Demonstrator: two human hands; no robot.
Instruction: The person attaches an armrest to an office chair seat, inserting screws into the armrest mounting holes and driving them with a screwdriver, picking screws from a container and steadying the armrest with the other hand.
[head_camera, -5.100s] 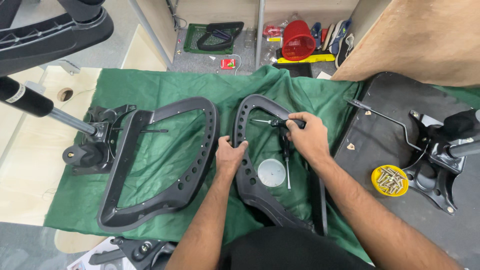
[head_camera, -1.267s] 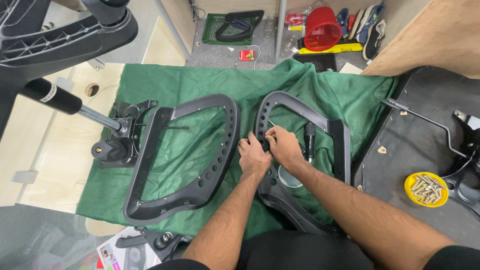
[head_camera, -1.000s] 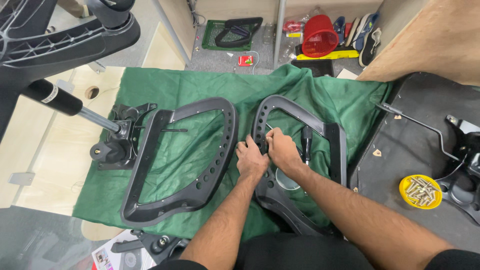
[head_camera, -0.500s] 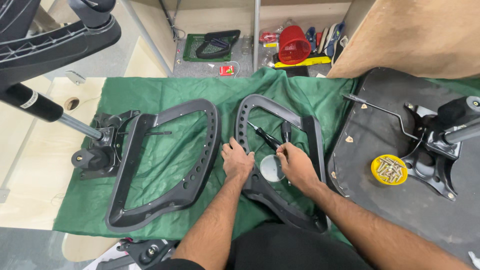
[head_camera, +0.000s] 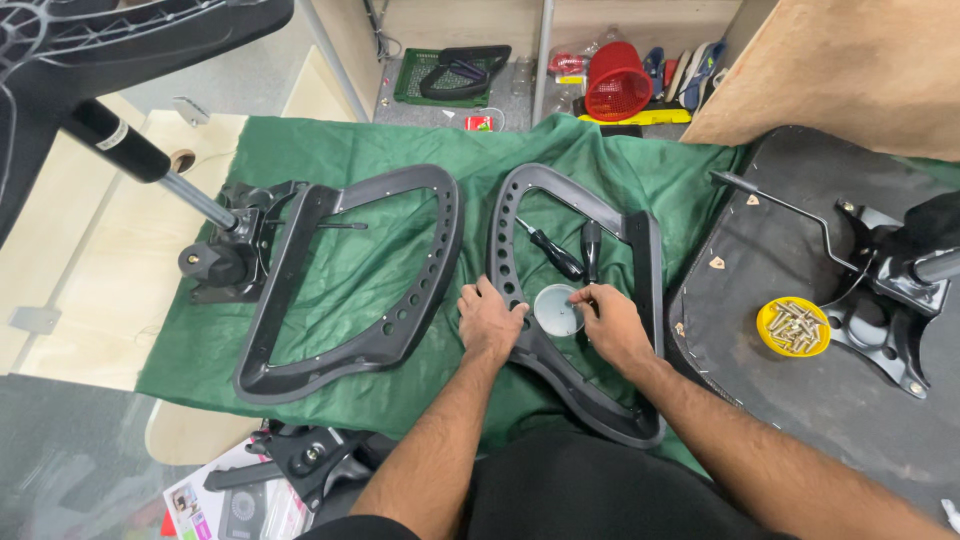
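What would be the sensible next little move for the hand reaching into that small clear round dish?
Probably pinch one small part out of the small clear round dish: the right hand has its fingertips at the rim, the left hand steadies the black plastic chair frame, and the two black-handled screwdrivers lie within reach.

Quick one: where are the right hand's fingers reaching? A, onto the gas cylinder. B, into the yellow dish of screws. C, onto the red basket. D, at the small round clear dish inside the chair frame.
D: the right hand has its fingers at the rim of the small round dish lying inside the right-side chair frame.
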